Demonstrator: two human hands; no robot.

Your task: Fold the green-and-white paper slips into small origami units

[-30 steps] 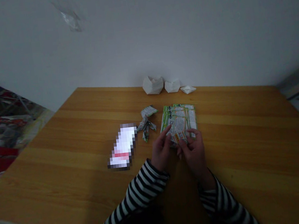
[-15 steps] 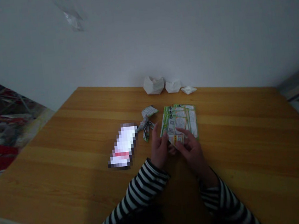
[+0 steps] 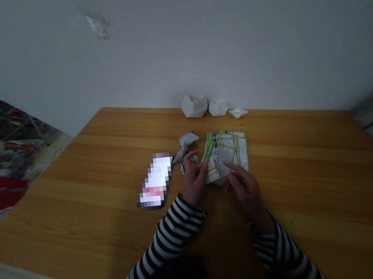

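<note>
My left hand (image 3: 195, 180) pinches a small folded piece of printed paper (image 3: 212, 173) between thumb and fingers, its orange and white print facing up. To the right of it, my right hand (image 3: 247, 188) has thumb and forefinger apart, with a gap between them and the folded paper; its lower fingers are partly hidden. Just beyond both hands lie several overlapping green-and-white printed leaflets (image 3: 240, 147). Folded printed paper pieces (image 3: 189, 138) rest left of the leaflets, partly behind my left hand.
A phone (image 3: 157, 178) with a lit, blurred screen lies on the wooden table (image 3: 77, 182), left of my hands. Three white folded paper shapes (image 3: 194, 106) stand along the wall at the back. Red and white items (image 3: 5, 194) are beyond the table's left edge.
My right hand has come away from the folded paper and shifted slightly right. My left hand has moved a little left with the paper, which is now turned. The view has shifted slightly.
</note>
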